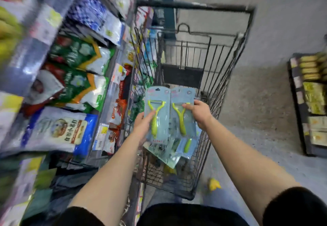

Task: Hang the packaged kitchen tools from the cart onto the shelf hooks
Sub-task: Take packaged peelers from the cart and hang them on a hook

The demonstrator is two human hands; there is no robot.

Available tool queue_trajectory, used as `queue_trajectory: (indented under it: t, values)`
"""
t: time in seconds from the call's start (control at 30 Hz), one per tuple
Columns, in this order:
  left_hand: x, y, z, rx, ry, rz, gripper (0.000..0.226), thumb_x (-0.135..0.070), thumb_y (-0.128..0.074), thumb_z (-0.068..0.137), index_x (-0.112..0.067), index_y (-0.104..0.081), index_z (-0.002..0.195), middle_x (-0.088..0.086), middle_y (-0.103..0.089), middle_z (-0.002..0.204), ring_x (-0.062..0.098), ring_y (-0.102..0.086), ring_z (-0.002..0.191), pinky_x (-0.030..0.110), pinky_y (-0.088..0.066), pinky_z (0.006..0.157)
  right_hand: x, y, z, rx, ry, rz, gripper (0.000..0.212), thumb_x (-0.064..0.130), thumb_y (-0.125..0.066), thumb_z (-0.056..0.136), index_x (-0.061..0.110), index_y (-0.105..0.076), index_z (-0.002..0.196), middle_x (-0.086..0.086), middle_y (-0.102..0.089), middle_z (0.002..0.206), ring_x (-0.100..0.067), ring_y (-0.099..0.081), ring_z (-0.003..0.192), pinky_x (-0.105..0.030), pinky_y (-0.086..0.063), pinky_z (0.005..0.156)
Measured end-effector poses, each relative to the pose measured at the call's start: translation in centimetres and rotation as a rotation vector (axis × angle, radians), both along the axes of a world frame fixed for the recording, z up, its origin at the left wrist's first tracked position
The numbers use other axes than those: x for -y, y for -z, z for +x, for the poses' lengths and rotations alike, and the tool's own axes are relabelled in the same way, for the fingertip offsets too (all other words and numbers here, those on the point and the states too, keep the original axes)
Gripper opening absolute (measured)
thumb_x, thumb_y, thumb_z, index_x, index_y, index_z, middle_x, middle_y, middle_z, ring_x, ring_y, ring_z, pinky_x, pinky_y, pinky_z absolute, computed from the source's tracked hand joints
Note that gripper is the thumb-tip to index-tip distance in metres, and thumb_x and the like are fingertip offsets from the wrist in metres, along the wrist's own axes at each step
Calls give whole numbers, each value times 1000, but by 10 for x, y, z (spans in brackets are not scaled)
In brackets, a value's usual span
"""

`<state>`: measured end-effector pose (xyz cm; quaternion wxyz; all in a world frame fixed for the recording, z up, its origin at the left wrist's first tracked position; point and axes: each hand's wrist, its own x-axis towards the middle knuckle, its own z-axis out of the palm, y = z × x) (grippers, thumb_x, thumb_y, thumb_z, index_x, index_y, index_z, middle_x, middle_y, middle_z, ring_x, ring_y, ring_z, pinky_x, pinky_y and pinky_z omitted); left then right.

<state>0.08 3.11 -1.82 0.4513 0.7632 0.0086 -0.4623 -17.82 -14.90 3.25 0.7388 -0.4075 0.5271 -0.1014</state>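
Note:
Two pale blue carded packs, each with a lime-green Y-shaped peeler, are held side by side over the black wire cart (235,63). My left hand (144,126) grips the left peeler pack (157,100) from its left side, thumb across the front. My right hand (200,114) holds the right peeler pack (182,102) at its right edge. Below them, more packaged tools (178,148) lie in a loose pile in the cart basket. No shelf hooks are visible in this blurred view.
Shelves on the left hold bagged goods (81,70), with price tags along the shelf rail (103,132). A low display of yellow packets (313,102) stands at the right across the grey aisle floor. A yellow scrap (214,184) lies on the floor by the cart.

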Motion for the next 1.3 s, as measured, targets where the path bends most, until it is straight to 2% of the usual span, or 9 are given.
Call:
queue_trajectory:
  t: [0.07,0.17,0.33,0.5,0.67,0.9,1.07,1.2,1.3]
  values:
    - [-5,-82,-33,82,-49,-14,99,-73,-79,70,-22,-44,147,-8,-49,150,18,-53,131,48,-42,114,-2,-24,-1,37,-69,-28,27,-2,-72,85,-1,-71,112,-2,-77,78,-16,-72,59,-27,-57,52]
    - [-28,-123,-61,179,-165,-95,54,-40,-75,91,-17,-54,136,-3,-60,131,12,-59,107,31,-45,97,-6,-53,-5,99,-193,-71,25,-1,-70,86,1,-70,111,-10,-75,90,-19,-72,64,-31,-60,55]
    - [-85,-167,-110,248,-416,-221,26,-21,-77,90,-19,-67,114,5,-77,113,17,-74,92,38,-59,85,-34,-90,-5,192,-443,-195,16,8,-75,81,13,-75,97,-12,-77,99,-28,-69,83,-54,-56,87]
    - [-164,-196,-152,320,-572,-213,47,-32,-84,83,-19,-67,124,3,-76,121,29,-72,110,43,-56,90,-87,-129,-13,250,-634,-238,18,16,-79,81,16,-74,98,-10,-76,103,-35,-72,94,-54,-58,87]
    - [-253,-214,-195,428,-740,-168,57,-48,-91,65,-27,-70,113,-1,-77,115,25,-74,105,50,-57,97,-162,-160,-14,318,-851,-236,9,15,-74,88,15,-73,97,-12,-76,101,-37,-72,90,-55,-59,84]
    - [-380,-237,-289,431,-1022,-164,46,-33,-85,78,-17,-65,116,9,-77,112,33,-76,98,57,-60,90,-314,-194,-29,438,-1103,-167,24,4,-72,87,-3,-71,109,-19,-73,106,-31,-68,82,-48,-55,85]
    - [-476,-249,-369,501,-1175,-171,26,-18,-76,90,-16,-66,113,2,-79,105,16,-78,89,33,-62,71,-435,-201,-67,501,-1296,-192,13,10,-77,81,11,-77,95,-12,-76,106,-29,-71,93,-46,-54,89]
    - [-566,-255,-454,548,-1236,-149,52,-34,-82,72,-18,-67,119,5,-78,114,27,-75,102,52,-58,94,-531,-208,-123,532,-1407,-223,14,12,-76,84,13,-75,97,-9,-76,105,-30,-70,100,-49,-55,90]
    - [-636,-257,-515,582,-1299,-135,62,-39,-83,64,-18,-68,121,5,-78,114,29,-75,104,57,-56,97,-600,-220,-173,567,-1448,-236,19,6,-73,86,4,-74,105,-10,-75,103,-24,-69,88,-37,-56,78]
